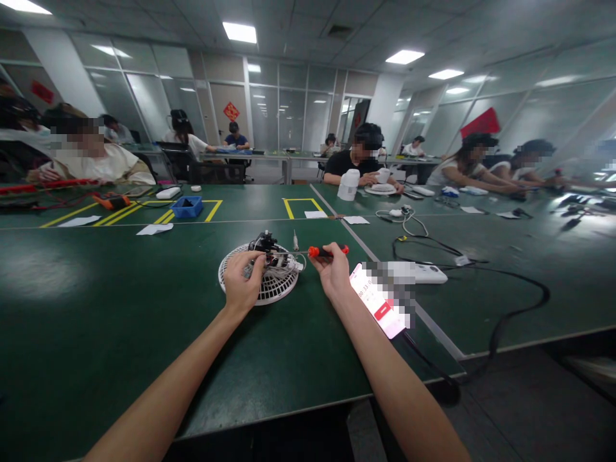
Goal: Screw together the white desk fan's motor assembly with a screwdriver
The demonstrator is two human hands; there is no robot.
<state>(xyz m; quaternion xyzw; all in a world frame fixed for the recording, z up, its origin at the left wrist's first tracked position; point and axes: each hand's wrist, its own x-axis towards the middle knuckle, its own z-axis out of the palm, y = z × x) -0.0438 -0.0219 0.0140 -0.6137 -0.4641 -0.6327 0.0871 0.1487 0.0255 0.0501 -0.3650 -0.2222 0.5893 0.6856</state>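
While clamping a screwdriver [321, 252] in the right hand [335, 276], sets the left hand [241, 281], exact hold untellable, against a wired mechanism [264, 241] on a round white grille [279, 292], flat on a green table [120, 314]. Looks midway: laid bare, not covered; cannot tell the remainder. Hemmed by phone [384, 312] at right, table edge nearby; widest room leftward.

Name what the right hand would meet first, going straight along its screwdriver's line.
Following the screwdriver, the right hand would probably meet the wired assembly on the white grille first; exact depth is unclear.
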